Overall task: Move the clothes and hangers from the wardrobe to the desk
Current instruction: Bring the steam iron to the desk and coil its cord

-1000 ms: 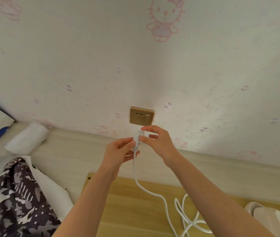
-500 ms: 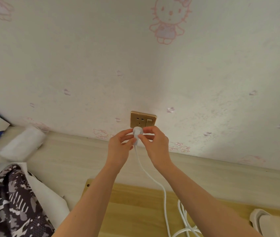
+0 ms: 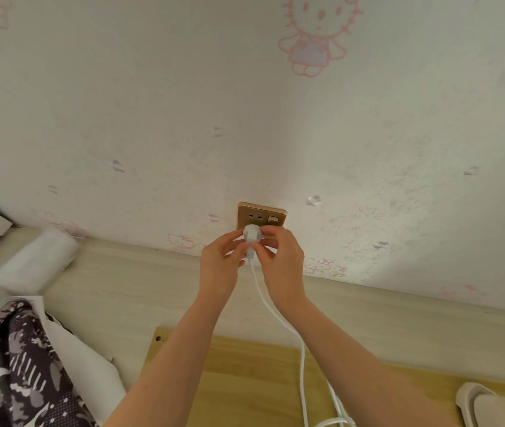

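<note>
A white plug (image 3: 252, 234) sits against the lower part of a gold wall socket (image 3: 261, 214). My left hand (image 3: 222, 262) pinches the plug from the left and my right hand (image 3: 282, 258) pinches it from the right. Its white cable (image 3: 279, 315) runs down over the desk (image 3: 140, 291) to the bottom edge. A dark camouflage-print garment (image 3: 14, 371) lies on white cloth at the lower left of the desk. No hanger and no wardrobe are in view.
A wooden board (image 3: 260, 380) lies on the desk under my forearms. A white roll (image 3: 34, 260) rests at the back left by the wall. A beige appliance (image 3: 488, 408) sits at the lower right. The wallpapered wall stands right behind the desk.
Both hands lifted the plug from just above the desk up to the socket. The plug now sits against the socket face.
</note>
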Available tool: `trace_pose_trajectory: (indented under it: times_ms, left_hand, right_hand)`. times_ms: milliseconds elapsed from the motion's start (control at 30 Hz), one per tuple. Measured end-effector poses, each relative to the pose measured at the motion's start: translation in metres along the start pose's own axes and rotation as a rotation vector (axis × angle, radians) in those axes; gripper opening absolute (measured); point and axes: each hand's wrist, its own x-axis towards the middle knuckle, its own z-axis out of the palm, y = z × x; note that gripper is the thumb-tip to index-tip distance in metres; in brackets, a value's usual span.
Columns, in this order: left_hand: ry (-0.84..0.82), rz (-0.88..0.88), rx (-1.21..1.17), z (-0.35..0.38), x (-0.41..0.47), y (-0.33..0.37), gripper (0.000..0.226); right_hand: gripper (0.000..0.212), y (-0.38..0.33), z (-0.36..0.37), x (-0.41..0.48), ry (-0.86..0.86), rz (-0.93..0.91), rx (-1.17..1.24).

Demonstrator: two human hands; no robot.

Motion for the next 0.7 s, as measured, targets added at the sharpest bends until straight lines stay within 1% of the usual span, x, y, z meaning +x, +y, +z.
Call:
trace_pose_trajectory:
  times_ms: [167,267,567,700]
  left_hand:
    - [0.009,0.017,0.041,0.001,0.003,-0.006,0.027]
    - [0.017,0.029,0.020,0.005,0.002,-0.008,0.027]
    - [0.037,0.018,-0.009,0.005,0.008,-0.011,0.025]
    - [0.044,0.027,0.003,0.004,0.008,-0.012,0.021]
  right_hand:
    - [0.020,0.002,0.003,-0.003,0.058,-0.004,0.024]
    - [0.017,0.003,0.006,-0.004,0.068,0.023,0.051]
    - [0.016,-0.002,0.009,0.000,0.091,0.084,0.111]
    - [0.016,-0.002,0.010,0.000,0.082,0.086,0.098]
